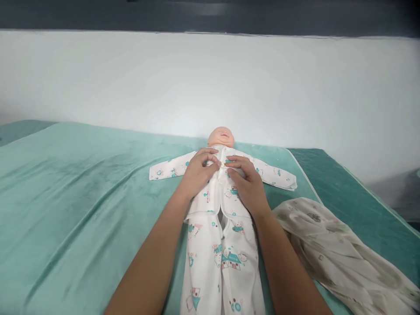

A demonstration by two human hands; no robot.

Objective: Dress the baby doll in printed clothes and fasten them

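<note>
A baby doll [221, 137] lies on its back, dressed in a white printed baby jacket [203, 202] and matching trousers [201, 271]. Both of my hands are at the front opening of the jacket, just below the doll's chin. With thumb and index finger, my left hand [201, 170] pinches the edge at a small button [222, 165]. From the other side my right hand [246, 180] has its thumb and index finger closed on the facing edge by the same button. Below them the jacket front parts slightly. Both sleeves stretch out sideways.
A green blanket [82, 197] covers the bed, with a darker green part [341, 183] at the right. A crumpled white printed cloth [337, 249] lies right of the doll. The white wall [164, 83] rises behind the doll's head.
</note>
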